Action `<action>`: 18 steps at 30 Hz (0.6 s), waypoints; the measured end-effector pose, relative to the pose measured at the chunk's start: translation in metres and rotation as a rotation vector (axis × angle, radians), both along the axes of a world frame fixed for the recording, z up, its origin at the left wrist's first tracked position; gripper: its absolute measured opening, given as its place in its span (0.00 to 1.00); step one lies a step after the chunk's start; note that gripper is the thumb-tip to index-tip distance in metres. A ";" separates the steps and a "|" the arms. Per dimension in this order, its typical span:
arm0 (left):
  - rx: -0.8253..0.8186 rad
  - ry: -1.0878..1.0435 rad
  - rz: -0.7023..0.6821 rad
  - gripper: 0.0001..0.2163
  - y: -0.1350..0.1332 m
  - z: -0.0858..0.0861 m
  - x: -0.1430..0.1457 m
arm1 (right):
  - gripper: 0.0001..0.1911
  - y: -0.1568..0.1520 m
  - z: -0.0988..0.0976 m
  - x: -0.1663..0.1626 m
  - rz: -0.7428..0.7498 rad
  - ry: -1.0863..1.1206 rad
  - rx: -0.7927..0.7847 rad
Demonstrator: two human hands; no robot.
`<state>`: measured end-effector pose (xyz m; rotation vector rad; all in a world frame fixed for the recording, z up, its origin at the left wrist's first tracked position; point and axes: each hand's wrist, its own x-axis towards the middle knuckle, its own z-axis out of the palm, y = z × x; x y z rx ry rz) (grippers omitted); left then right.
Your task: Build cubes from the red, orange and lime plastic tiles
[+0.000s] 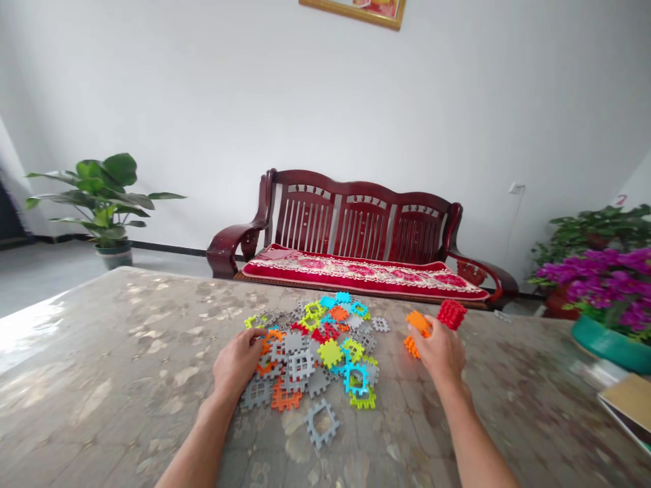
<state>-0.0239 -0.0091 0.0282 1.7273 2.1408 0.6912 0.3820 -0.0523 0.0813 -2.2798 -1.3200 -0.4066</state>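
Table [127, 352]: glossy, smooth, marbled covering. Puzzle tiles [310, 352]: matt plastic. Bench [356, 224]: polished dark wood with a cloth cushion [366, 271].

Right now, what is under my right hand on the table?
Two orange toothed plastic tiles stick out from under the right hand at its fingers. How they join, and whatever else lies beneath the palm, is covered. A red cube of tiles sits just beyond.

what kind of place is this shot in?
Probably a home living room: a wooden sofa with a red cushion, a potted plant by the wall, a framed picture above. Left hand touches the pile of toy tiles on the table; right hand holds orange tiles.
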 end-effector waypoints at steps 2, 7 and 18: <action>-0.006 0.007 -0.002 0.19 -0.001 0.003 0.001 | 0.27 -0.004 -0.001 0.011 -0.060 -0.005 -0.052; -0.006 0.020 0.010 0.19 -0.003 0.007 0.002 | 0.28 -0.009 -0.006 0.021 -0.106 0.014 -0.108; 0.010 0.021 0.007 0.18 -0.002 0.007 0.001 | 0.27 -0.005 -0.026 0.020 0.012 0.010 0.016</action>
